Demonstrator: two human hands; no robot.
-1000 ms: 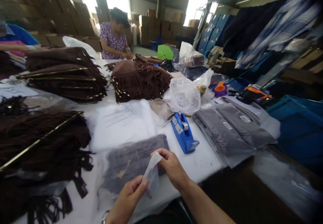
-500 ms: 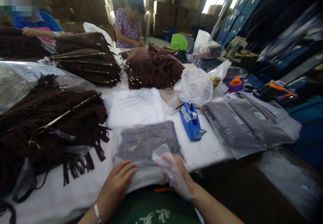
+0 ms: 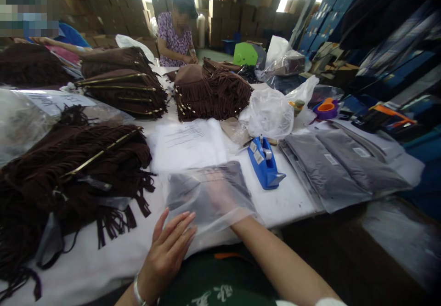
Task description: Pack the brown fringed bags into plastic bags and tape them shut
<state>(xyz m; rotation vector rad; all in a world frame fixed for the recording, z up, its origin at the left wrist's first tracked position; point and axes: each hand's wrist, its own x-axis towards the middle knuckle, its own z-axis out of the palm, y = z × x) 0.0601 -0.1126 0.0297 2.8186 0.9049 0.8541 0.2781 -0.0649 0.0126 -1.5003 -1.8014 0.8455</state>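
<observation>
A frosted plastic bag point(image 3: 182, 214) with a dark folded item point(image 3: 237, 177) inside lies at the table's near edge. My right hand point(image 3: 220, 191) reaches under the bag's translucent upper layer, over the dark item. Its fingers look stretched out, though the plastic blurs them. My left hand point(image 3: 172, 241) rests flat with fingers extended on the bag's near left edge. A blue tape dispenser point(image 3: 263, 163) stands just right of the bag. Beyond the bag lies a pile of printed clear bags point(image 3: 189, 143).
Brown fringed bags point(image 3: 213, 94) are heaped at the back, with another fringed heap point(image 3: 103, 159) at left. Packed grey bags point(image 3: 324, 163) lie at right. Crumpled plastic point(image 3: 268, 113) sits behind the dispenser. A person point(image 3: 174, 39) works across the table, another at far left.
My right hand has gone from holding up the bag's loose plastic to reaching forward inside it. The upper layer now covers that hand. My left hand has shifted slightly right.
</observation>
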